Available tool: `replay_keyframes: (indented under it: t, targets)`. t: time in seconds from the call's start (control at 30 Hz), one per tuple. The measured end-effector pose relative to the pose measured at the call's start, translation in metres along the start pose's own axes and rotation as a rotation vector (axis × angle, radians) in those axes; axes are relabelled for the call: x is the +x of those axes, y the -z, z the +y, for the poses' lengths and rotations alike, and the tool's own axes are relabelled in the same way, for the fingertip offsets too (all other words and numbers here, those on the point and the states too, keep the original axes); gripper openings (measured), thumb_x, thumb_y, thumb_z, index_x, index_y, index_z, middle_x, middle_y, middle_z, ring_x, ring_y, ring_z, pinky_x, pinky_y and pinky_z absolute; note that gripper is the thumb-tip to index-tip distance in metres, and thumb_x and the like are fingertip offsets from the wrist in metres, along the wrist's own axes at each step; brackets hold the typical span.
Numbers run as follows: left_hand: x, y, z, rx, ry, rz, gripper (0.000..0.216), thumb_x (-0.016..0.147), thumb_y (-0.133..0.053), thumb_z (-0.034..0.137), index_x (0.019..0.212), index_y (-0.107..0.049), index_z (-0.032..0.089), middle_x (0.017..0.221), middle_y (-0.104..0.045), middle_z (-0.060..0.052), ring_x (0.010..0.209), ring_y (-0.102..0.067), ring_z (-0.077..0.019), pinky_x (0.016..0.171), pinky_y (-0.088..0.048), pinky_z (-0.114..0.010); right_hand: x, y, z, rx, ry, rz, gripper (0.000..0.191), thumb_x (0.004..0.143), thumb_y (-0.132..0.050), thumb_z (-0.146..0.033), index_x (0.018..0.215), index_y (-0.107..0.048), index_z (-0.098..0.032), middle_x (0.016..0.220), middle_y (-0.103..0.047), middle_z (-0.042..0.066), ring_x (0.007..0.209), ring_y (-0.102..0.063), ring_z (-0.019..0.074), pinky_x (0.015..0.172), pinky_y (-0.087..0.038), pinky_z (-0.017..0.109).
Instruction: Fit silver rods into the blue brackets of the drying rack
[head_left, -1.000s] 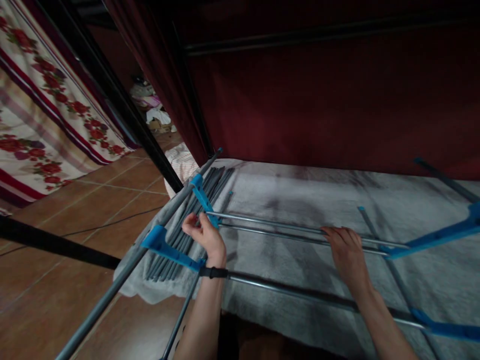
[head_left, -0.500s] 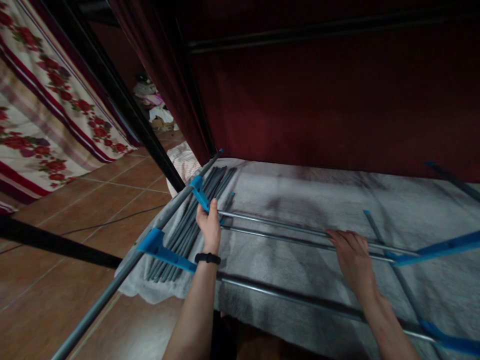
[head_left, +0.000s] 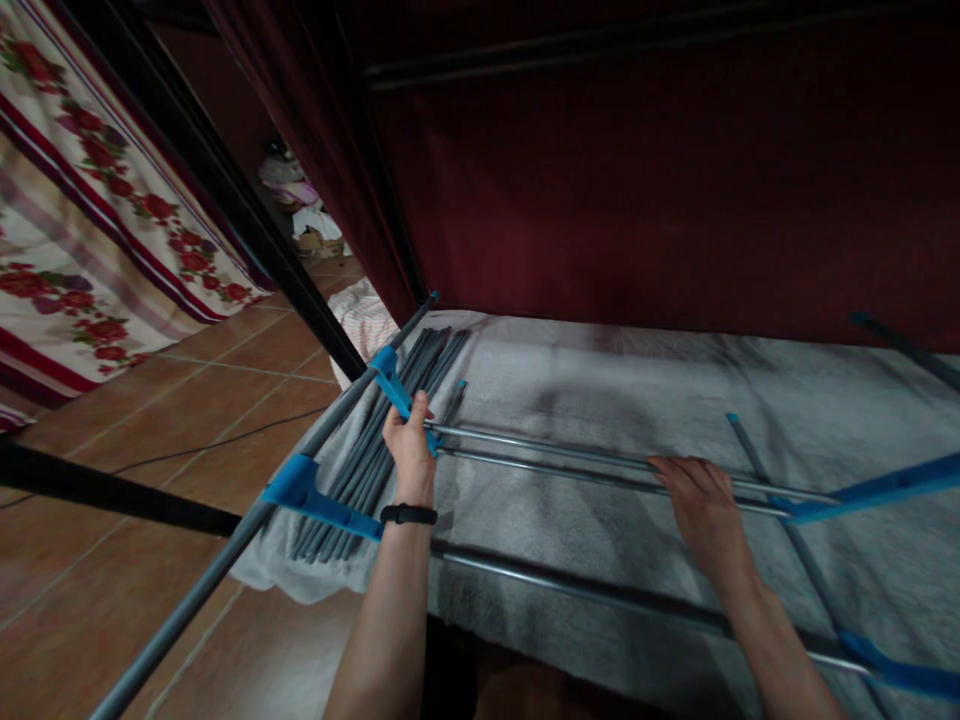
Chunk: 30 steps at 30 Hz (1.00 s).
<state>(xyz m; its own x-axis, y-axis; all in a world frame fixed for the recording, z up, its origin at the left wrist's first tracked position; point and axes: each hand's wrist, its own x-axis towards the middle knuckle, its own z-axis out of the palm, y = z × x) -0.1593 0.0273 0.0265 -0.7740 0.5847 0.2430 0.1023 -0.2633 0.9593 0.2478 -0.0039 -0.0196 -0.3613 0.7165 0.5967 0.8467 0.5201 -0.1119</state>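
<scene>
A rack frame of grey metal rods [head_left: 570, 458] and blue plastic connectors lies over a grey blanket [head_left: 630, 390]. My left hand [head_left: 409, 450], with a black band at the wrist, is closed round the left ends of two thin rods where they meet a blue connector [head_left: 394, 385]. My right hand [head_left: 701, 505] rests on the same two rods further right, fingers curled over them. A second blue connector [head_left: 315, 495] sits on the long side tube [head_left: 225, 555] near my left forearm.
A bundle of loose grey rods [head_left: 390, 430] lies on the blanket's left edge. A dark red fabric wall [head_left: 675, 190] stands behind. Tiled floor [head_left: 150, 420] and a flowered curtain [head_left: 90, 220] are at left, with black poles [head_left: 225, 200] crossing. More blue connectors [head_left: 870, 490] show at right.
My left hand turned from a side grip to reaching over the rod ends at the blue connector. The right hand stayed on the rods.
</scene>
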Motion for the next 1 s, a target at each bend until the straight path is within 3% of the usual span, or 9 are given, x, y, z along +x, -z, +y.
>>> replay_keyframes:
  t: [0.53, 1.0]
  targets:
    - [0.0000, -0.0059, 0.0030, -0.207, 0.055, 0.088, 0.035, 0.060, -0.080, 0.039, 0.067, -0.052, 0.018, 0.059, -0.050, 0.008, 0.055, -0.047, -0.0076, 0.058, -0.037, -0.023, 0.0001, 0.0013, -0.0037, -0.045, 0.004, -0.065, 0.033, 0.091, -0.049, -0.015, 0.121, -0.061, -0.020, 0.102, -0.065, 0.007, 0.093, -0.053, 0.0220, 0.085, -0.040, 0.037]
    - [-0.0002, -0.0050, 0.0007, -0.222, 0.049, 0.063, 0.032, 0.067, -0.076, 0.042, 0.074, -0.056, 0.017, 0.064, -0.053, 0.006, 0.061, -0.049, -0.0090, 0.061, -0.040, -0.024, 0.0056, 0.0061, -0.0074, 0.001, 0.000, -0.031, 0.028, 0.092, -0.048, -0.018, 0.115, -0.065, -0.020, 0.098, -0.067, 0.007, 0.089, -0.055, 0.0213, 0.081, -0.040, 0.036]
